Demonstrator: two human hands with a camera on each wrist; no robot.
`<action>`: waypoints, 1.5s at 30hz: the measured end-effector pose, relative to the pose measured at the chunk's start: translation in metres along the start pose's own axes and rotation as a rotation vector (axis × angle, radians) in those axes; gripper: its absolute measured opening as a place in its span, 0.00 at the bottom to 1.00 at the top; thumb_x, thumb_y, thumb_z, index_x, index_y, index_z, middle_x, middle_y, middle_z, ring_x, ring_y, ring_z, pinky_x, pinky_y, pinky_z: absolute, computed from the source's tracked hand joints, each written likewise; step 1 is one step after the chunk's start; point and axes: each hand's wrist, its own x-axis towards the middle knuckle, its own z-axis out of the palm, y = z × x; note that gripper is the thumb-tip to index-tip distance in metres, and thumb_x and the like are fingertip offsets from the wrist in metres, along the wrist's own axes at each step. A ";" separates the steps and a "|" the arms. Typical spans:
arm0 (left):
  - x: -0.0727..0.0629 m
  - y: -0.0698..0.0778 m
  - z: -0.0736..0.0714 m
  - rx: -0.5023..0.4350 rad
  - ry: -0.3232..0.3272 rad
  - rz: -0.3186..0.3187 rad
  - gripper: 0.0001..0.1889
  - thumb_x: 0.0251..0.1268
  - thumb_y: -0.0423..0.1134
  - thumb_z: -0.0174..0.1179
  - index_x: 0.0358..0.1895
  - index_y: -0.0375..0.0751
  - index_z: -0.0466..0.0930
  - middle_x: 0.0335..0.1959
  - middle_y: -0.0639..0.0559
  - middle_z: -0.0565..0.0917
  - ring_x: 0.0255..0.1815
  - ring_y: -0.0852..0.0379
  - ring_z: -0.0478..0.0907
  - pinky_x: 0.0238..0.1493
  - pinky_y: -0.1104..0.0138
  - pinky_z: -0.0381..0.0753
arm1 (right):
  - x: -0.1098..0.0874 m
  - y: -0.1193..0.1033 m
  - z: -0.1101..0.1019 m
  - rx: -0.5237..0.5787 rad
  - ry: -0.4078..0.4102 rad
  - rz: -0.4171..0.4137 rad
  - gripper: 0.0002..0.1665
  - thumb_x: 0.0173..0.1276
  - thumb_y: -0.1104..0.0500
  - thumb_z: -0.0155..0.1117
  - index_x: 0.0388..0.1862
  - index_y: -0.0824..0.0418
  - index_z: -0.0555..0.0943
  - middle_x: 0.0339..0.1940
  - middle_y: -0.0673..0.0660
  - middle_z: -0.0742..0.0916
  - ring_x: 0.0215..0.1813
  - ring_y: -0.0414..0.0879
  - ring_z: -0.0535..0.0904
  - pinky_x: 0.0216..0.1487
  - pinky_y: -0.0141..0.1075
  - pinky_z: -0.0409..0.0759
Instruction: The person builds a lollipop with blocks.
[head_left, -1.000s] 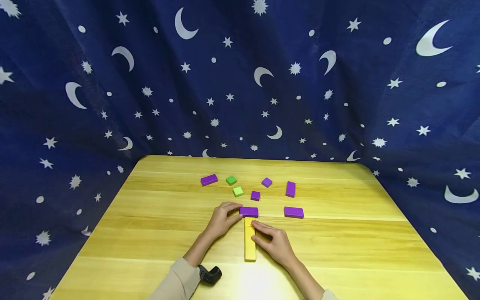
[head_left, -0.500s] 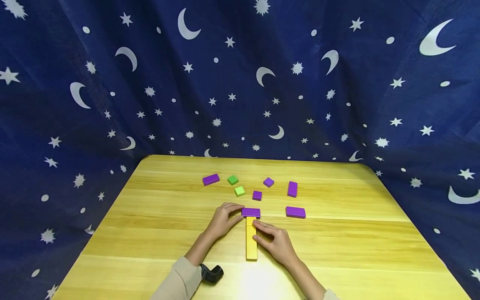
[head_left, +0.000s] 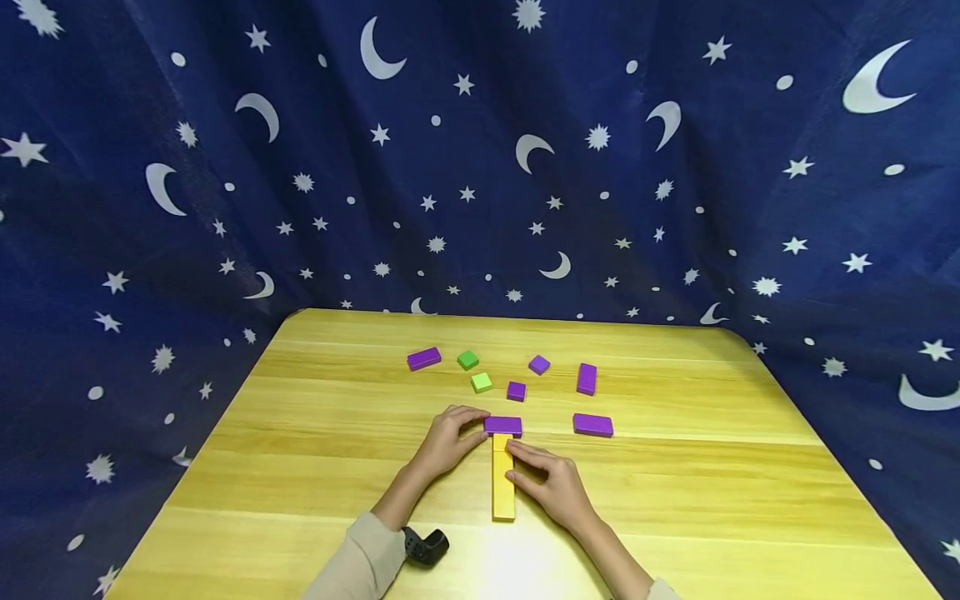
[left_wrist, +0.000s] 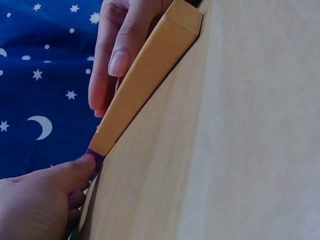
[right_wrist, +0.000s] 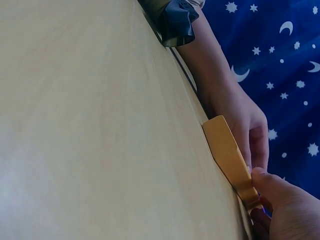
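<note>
In the head view a purple rectangular block [head_left: 502, 426] lies crosswise at the far end of a yellow strip. The strip is a small yellow block [head_left: 501, 442] in line with a long yellow block [head_left: 503, 492]. My left hand [head_left: 441, 446] pinches the purple block's left end, index finger at its far edge and thumb at its near edge. Along the strip's right side, the index fingertip and thumb of my right hand [head_left: 558, 490] touch the yellow pieces. The left wrist view shows the thumb against the purple end [left_wrist: 98, 159], most of which is hidden.
Beyond the hands lie more blocks: a dark green one [head_left: 468, 360], a light green one [head_left: 482, 382], small purple squares [head_left: 516, 391] and purple rectangles [head_left: 593, 425]. A black wrist device [head_left: 426, 547] sits at the left cuff. A starry blue curtain [head_left: 480, 167] surrounds the wooden table [head_left: 300, 467].
The head view has turned slightly left, so everything sits a little further right in it. Both hands and the blocks keep about the same places relative to each other.
</note>
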 end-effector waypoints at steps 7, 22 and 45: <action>0.002 0.000 0.000 -0.010 -0.002 -0.003 0.22 0.56 0.43 0.65 0.54 0.39 0.77 0.46 0.51 0.81 0.49 0.55 0.75 0.52 0.62 0.75 | 0.000 0.000 -0.002 -0.004 0.003 -0.004 0.23 0.56 0.55 0.70 0.51 0.59 0.82 0.53 0.48 0.82 0.54 0.45 0.78 0.54 0.39 0.75; 0.017 -0.006 -0.002 -0.132 0.083 -0.077 0.21 0.58 0.41 0.64 0.53 0.34 0.77 0.41 0.47 0.80 0.38 0.57 0.78 0.36 0.70 0.79 | 0.001 0.001 -0.005 -0.004 -0.003 0.003 0.23 0.56 0.55 0.70 0.52 0.60 0.81 0.53 0.48 0.82 0.54 0.45 0.77 0.55 0.39 0.74; 0.042 -0.027 -0.005 -0.124 0.086 -0.139 0.17 0.51 0.37 0.69 0.45 0.38 0.83 0.40 0.48 0.83 0.41 0.53 0.78 0.44 0.64 0.79 | -0.001 0.000 -0.004 0.026 -0.009 0.013 0.24 0.57 0.54 0.69 0.52 0.62 0.81 0.53 0.49 0.82 0.55 0.46 0.77 0.55 0.39 0.74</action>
